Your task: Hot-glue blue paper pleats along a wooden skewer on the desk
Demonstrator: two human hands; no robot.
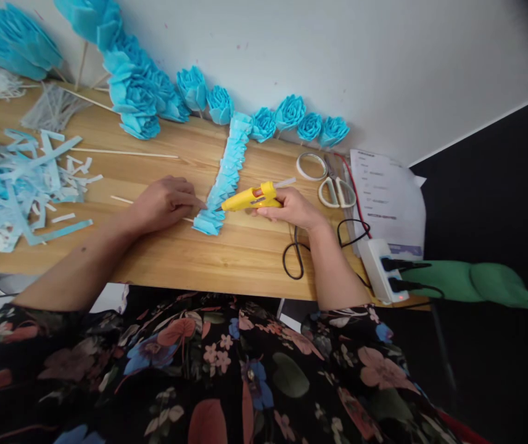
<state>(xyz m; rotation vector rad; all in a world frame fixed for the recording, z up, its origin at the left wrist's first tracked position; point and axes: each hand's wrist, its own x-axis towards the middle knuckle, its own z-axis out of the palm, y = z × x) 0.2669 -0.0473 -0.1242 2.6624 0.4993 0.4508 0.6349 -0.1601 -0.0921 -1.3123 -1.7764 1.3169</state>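
My right hand (pixel 294 208) is wrapped round a yellow hot glue gun (pixel 251 198) with a glue stick jutting from its back. The nozzle points left and meets the lower part of a pleated blue crepe paper strip (pixel 227 169), which lies lengthwise away from me on the table. Fingers curled, my left hand (pixel 166 198) rests at the strip's left edge, its fingertips on the paper near the nozzle. A thin wooden stick (pixel 121 200) runs beneath that hand and shows again beside the strip's lower end. The left thumb is partly hidden.
Blue paper roses (pixel 137 92) line the wall behind the wooden table (pixel 250 265). Paper scraps (pixel 28 185) cover the left. On the right are a tape roll (pixel 311 166), scissors (pixel 337 191), printed sheets (pixel 387 197), a power strip (pixel 382 268) and a looping black cord (pixel 297 259).
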